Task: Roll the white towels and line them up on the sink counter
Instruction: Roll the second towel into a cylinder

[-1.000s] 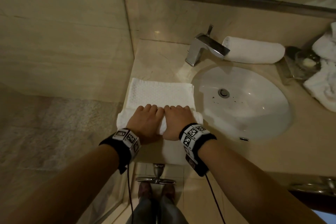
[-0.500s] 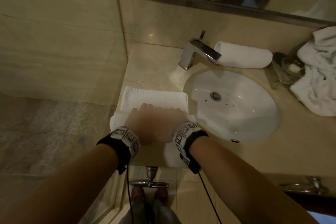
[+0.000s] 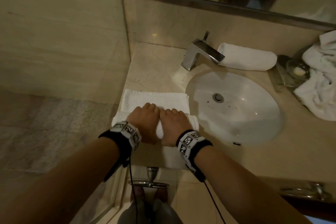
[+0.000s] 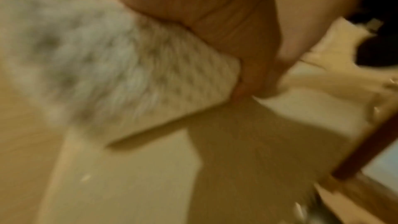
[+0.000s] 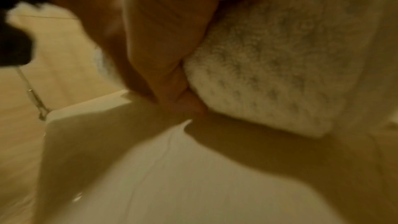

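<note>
Nearby: rolled towel [image 3: 249, 58] behind chrome faucet [image 3: 201, 52]; crumpled heap [image 3: 320, 82] right of oval basin [image 3: 254, 114]. Left hand [image 3: 145, 123], right hand [image 3: 172, 125] grasp waffle-weave towel [image 3: 154, 99]

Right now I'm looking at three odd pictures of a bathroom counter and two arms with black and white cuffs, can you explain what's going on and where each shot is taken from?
No machine here: a person works with bare hands, and the cuffs carry cameras. The wide picture comes from a camera on the head, looking down. The two blurry close-ups come from the wrists, looking along each palm.

The left hand and right hand sit side by side, fingers curled over a half-rolled towel left of the sink. Its far part lies flat on the counter. Behind the tap lies a finished roll. At the right edge sits a loose towel pile.
</note>
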